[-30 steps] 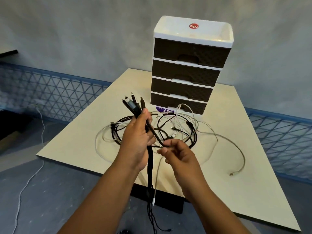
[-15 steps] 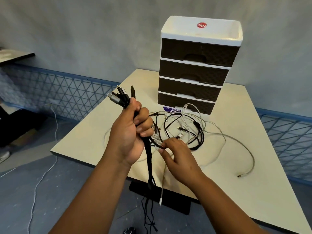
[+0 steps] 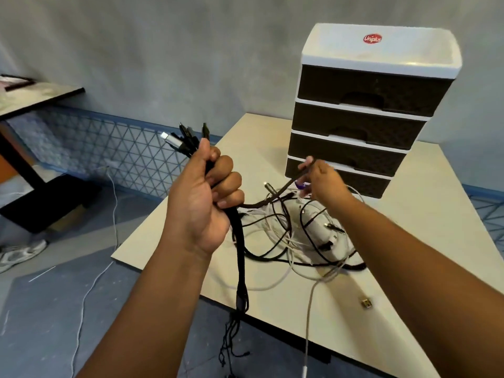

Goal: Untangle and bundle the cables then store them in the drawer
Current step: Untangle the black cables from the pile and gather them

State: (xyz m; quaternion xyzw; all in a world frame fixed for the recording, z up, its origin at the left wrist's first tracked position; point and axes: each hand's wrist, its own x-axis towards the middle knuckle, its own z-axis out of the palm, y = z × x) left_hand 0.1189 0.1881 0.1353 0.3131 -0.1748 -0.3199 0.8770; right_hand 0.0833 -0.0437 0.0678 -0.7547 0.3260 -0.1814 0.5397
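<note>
Cables (image 3: 240,241) hang near-vertical from my left hand (image 3: 203,197), fist clenched round them, plugs pointing up-left. My right hand (image 3: 320,181) seems to pinch one dark cable (image 3: 275,196) (blurred) above the tangle (image 3: 308,236) on the cream table (image 3: 409,255), before the closed drawer unit (image 3: 365,110); grey wall behind.
</note>
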